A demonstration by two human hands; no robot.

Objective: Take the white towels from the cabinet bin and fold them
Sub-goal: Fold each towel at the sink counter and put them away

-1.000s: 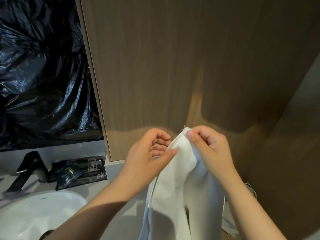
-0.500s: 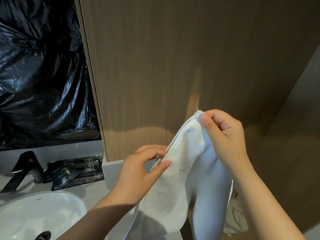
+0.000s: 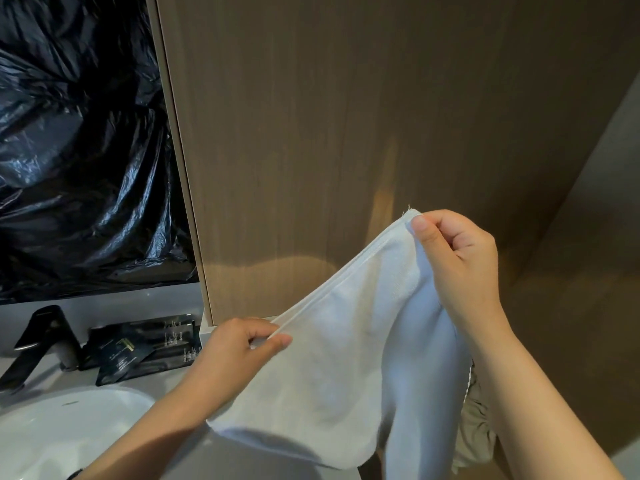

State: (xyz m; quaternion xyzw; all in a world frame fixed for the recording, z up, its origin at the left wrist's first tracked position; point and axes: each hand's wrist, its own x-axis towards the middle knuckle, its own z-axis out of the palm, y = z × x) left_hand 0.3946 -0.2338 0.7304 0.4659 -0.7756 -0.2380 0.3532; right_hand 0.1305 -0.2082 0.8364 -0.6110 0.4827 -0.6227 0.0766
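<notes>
Pinching one corner of the white towel (image 3: 346, 368), the right hand (image 3: 457, 258) sits high right; the left hand (image 3: 235, 351) pinches its hem lower left, edge slanting between.

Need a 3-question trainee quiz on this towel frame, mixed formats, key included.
1. True or false: the right hand pinches a corner of the white towel.
2. Which hand is higher in the picture? A) left hand B) right hand C) both level
3. Fill in: the black faucet stands at the white ____.
Key: 1 true; 2 B; 3 sink.
</notes>
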